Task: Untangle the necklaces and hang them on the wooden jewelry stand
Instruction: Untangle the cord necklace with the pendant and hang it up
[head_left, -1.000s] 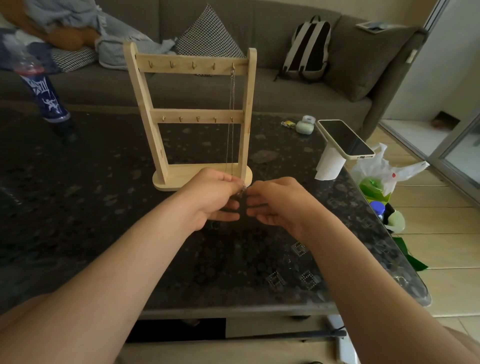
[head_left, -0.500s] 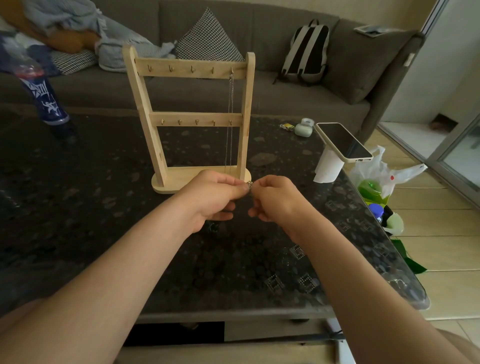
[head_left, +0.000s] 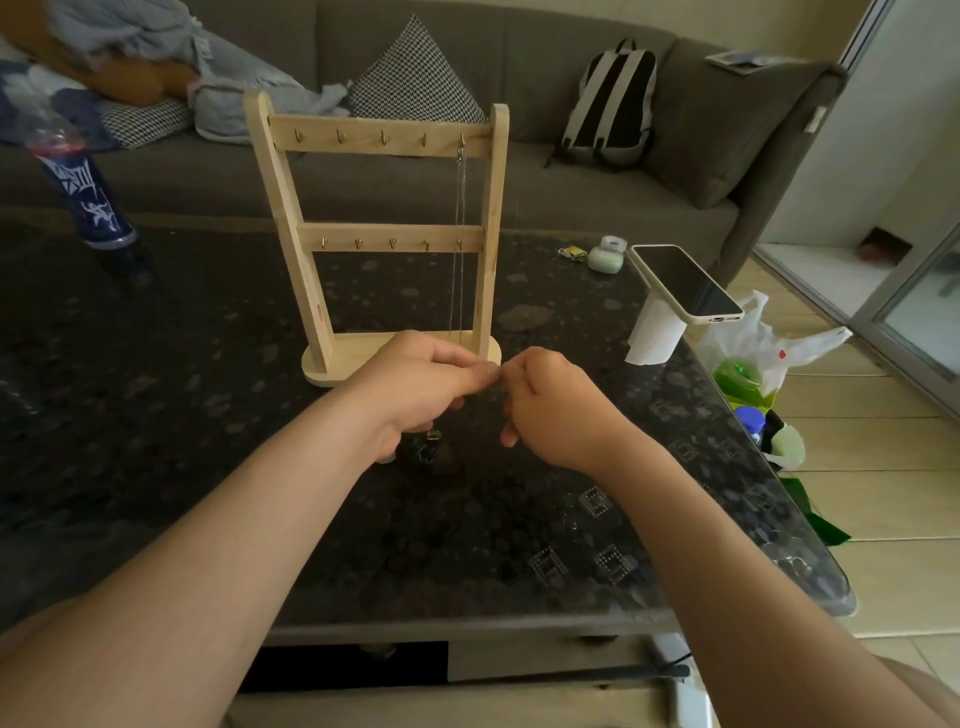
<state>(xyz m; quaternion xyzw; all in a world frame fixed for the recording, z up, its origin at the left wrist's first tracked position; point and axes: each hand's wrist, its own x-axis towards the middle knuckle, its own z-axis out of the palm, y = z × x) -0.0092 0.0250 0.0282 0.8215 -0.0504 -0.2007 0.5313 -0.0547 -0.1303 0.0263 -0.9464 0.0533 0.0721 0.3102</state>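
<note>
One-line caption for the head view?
Both hands, left and right, pinch a necklace before the wooden jewelry stand, one chain already hung.

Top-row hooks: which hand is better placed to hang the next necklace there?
Probably the right hand: it pinches the chain nearer the wooden jewelry stand's occupied right side; the left hand could steady the dangling pendant.
</note>
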